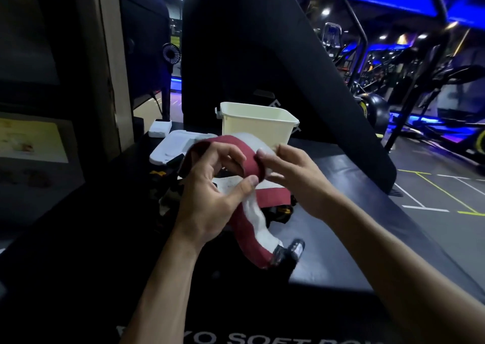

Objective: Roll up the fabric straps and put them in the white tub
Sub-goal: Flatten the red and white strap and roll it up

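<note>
My left hand (210,196) is pinching the red-and-white fabric strap (252,220) between thumb and curled fingers, and the right hand (296,178) is gripping its folded top end — both held up over the black padded surface (341,238). The white tub (257,126) is sitting just behind, open. I'm seeing a white lid (178,147) left of it, and dark straps (283,212) lying under my hands.
</note>
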`<state>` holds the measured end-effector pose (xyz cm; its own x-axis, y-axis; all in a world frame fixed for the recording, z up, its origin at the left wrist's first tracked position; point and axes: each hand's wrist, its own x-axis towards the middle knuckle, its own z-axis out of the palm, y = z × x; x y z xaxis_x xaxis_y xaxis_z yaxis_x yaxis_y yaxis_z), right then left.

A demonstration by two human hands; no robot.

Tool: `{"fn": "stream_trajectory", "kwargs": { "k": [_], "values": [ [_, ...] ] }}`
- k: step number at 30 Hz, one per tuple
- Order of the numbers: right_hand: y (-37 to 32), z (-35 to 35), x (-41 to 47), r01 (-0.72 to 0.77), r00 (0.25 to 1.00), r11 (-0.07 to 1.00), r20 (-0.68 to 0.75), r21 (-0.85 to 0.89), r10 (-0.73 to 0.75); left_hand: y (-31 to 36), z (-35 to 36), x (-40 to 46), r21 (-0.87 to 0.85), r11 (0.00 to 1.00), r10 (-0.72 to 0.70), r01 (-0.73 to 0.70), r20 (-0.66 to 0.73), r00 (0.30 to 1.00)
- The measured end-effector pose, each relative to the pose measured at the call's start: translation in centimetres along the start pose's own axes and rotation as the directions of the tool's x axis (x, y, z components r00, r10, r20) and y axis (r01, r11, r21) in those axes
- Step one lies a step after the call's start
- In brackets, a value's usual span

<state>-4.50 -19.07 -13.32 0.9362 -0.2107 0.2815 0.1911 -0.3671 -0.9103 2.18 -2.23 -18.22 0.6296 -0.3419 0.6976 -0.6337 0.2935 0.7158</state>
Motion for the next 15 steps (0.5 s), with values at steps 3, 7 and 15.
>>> {"fn": "stream_trajectory", "kwargs": {
  "k": [3,7,15],
  "values": [
    [0.1,-1.5,-0.2,0.044,0.998,0.994,-0.042,0.103,-0.04,-0.7,0.7,-0.3,0.07,0.993,-0.1,0.092,0.113,0.989],
    [-0.4,-3.5,-0.3,0.123,0.987,0.963,-0.132,0.239,-0.093,-1.2,1.3,-0.1,0.237,0.963,-0.171,0.13,0.16,0.972],
    [-1.0,-8.3,-1.2,0.17,0.844,0.962,-0.535,0.214,-0.03,-5.1,2.3,-0.2,0.686,0.719,-0.334,0.107,0.207,0.92]
  ]
}}
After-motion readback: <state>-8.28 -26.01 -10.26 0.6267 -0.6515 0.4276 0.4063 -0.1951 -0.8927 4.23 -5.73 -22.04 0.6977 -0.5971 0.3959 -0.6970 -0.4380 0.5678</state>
